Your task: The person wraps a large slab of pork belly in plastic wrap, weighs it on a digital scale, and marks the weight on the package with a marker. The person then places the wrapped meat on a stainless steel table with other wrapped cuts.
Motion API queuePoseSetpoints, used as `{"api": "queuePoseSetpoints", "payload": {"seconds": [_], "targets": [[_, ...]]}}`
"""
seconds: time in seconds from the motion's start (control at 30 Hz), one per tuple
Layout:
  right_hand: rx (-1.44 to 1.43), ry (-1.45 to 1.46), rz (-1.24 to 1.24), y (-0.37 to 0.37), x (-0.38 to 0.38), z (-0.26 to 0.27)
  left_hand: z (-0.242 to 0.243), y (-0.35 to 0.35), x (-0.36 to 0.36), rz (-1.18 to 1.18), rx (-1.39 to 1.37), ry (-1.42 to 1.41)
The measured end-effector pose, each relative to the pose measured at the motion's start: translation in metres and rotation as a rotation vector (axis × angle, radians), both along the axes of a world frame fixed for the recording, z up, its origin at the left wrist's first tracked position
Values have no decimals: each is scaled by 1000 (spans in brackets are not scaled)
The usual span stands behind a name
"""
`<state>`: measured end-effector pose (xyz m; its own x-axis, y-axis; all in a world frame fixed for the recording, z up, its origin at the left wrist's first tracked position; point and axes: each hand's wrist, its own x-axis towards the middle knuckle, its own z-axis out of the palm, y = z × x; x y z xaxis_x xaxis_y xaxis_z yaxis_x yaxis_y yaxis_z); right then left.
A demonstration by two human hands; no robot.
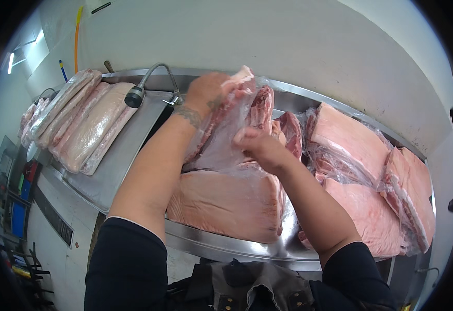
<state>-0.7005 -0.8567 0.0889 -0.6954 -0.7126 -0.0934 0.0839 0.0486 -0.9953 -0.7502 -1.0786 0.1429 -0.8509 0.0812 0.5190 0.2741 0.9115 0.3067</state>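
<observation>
My left hand grips the top edge of an upright slab of raw pork, which leans over the steel sink. Clear plastic film hangs from the slab's right face. At that film is my right hand, slightly blurred, its fingers curled on the plastic. Below both hands a large skin-on pork slab lies across the front of the sink. Just behind my right hand stand more cut pieces of pork, their red meat showing.
Several skin-on pork slabs with plastic between them are piled at the right. Film-wrapped pork slabs lie at the left on a steel tray. A flexible faucet arches over the tray's back edge, against the wall.
</observation>
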Motion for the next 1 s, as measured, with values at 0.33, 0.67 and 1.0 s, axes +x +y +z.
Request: {"api": "queuePoseSetpoints", "payload": {"seconds": [0.33, 0.67, 1.0], "targets": [[-67, 140, -296, -61, -6, 48, -148, -99, 81, 94, 550, -227], [619, 320, -769, -11, -69, 18, -325, -191, 50, 442, 1197, -1020], [907, 298, -606, -20, -113, 33, -366, -160, 9, 723, 1231, -794]]}}
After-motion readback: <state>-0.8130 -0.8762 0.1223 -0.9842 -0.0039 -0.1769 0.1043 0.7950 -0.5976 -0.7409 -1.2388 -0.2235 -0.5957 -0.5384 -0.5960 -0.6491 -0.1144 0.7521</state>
